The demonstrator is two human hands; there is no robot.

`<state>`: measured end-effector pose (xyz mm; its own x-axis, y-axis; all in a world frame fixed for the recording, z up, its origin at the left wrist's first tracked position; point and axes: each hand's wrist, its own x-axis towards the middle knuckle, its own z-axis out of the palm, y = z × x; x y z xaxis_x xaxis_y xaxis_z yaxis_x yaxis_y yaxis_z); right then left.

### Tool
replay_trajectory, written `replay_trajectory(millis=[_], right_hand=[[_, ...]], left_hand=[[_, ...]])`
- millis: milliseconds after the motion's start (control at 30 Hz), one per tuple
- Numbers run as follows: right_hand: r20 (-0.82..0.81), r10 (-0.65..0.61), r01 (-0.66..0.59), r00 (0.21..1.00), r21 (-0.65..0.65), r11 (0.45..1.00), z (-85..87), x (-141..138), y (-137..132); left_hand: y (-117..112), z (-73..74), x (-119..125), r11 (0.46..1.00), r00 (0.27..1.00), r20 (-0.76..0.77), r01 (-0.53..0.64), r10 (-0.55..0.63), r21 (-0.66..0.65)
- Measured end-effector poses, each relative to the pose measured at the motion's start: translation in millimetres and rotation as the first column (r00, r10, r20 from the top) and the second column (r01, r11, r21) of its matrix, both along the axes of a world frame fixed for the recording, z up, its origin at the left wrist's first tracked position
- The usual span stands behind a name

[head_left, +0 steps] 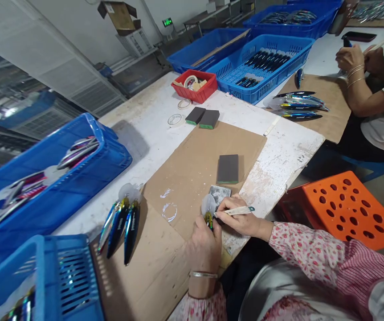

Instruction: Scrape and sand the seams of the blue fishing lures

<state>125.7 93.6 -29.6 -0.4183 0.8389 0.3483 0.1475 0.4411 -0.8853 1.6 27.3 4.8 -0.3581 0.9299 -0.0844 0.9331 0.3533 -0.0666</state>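
My left hand (203,238), with a bangle at the wrist, is closed round a fishing lure (208,218). The lure has a yellow-green head and a clear round lip; my fingers cover most of its body. In my right hand (237,216) is a slim paintbrush (240,210) with a flat pale handle and a blue-green end. Its working tip is at the lure's side, too small to make out. Just beyond my hands, a grey-smeared square block (219,195) rests on the cardboard sheet (192,165). Several blue-black lures (121,223) lie to the left.
A dark sanding block (228,168) lies ahead, with two more farther back. Blue crates (112,151) holding lures stand at left and at the back (262,67). Tape rolls fill a red basket (195,87). An orange stool (355,209) is at right, near a co-worker's hands (350,58).
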Motion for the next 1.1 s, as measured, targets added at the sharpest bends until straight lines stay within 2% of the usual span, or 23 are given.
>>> replay_trajectory(millis=[200,400,600,700,800,967,1100], right_hand=[[0.043,0.014,-0.015,0.999,0.026,1.000,-0.4,0.0,0.5],[0.026,-0.046,0.045,0.999,0.018,0.999,1.6,3.1,-0.3],[0.029,0.003,-0.004,1.000,0.020,1.000,0.7,1.8,1.2],[0.023,-0.049,0.049,0.999,0.019,0.999,-0.6,-0.7,1.1],[-0.006,-0.091,0.091,0.996,-0.014,0.996,-1.3,-1.8,0.8],[-0.001,-0.037,0.036,0.999,-0.068,0.997,-0.4,-2.1,3.7],[-0.037,-0.135,0.128,0.990,-0.152,0.980,-0.6,-1.6,7.8]], left_hand=[[-0.2,-2.5,1.0,1.000,1.000,0.009,0.004,-0.004,0.022],[0.8,-0.1,1.1,1.000,1.000,0.007,0.003,-0.004,0.014],[1.7,0.5,2.0,1.000,1.000,0.027,0.000,0.000,0.016],[2.6,1.8,3.1,1.000,0.999,0.045,-0.022,0.023,-0.015],[3.1,2.5,3.4,0.999,0.998,0.044,-0.032,0.033,-0.021],[2.6,0.7,3.2,1.000,1.000,0.023,-0.016,0.016,0.007],[2.0,-1.1,3.2,1.000,1.000,0.017,-0.012,0.012,0.016]])
